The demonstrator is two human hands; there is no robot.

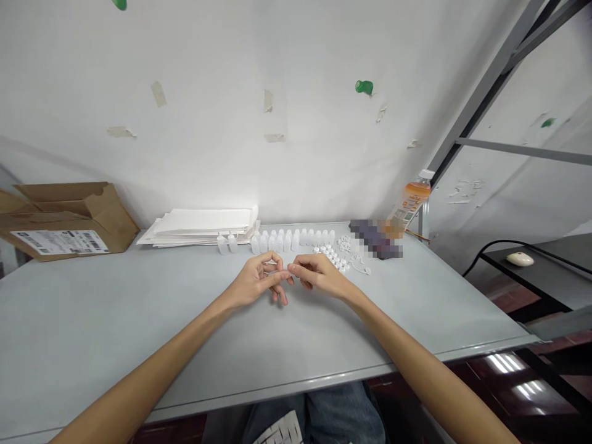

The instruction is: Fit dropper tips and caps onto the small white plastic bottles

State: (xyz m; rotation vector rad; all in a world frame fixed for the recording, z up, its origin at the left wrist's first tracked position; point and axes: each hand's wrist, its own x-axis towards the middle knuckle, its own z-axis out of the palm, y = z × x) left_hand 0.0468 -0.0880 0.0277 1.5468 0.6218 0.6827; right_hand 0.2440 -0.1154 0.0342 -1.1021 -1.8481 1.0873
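At 9 to 10 o'clock from the hands, an open cardboard box sits on the grey table. At 10 to 11 o'clock lies a stack of flat white sheets or envelopes. Nearer 11 o'clock, two translucent bottles stand just apart from the grouped small plastic bottles, which run from about 11 to 1 o'clock.

At the centre, the left hand has its thumb and index fingertip nearly together, the other fingers loosely curled. The right hand meets it in a closed thumb-and-finger pinch. Both seem to grip a small pale piece between their fingertips, above the table; the fingers hide most of it, so its exact kind cannot be told. It should be very light, perhaps slick and easily dropped; a fingertip hold on opposite edges with mild pressure looks best. The bottles probably give when squeezed and tip easily, so the lower body is the safer hold.

At 1 to 2 o'clock are white caps, likely stiff and best taken by their sides. An orange-labelled drink bottle leans at 2 o'clock; a white computer mouse lies at 3 o'clock.
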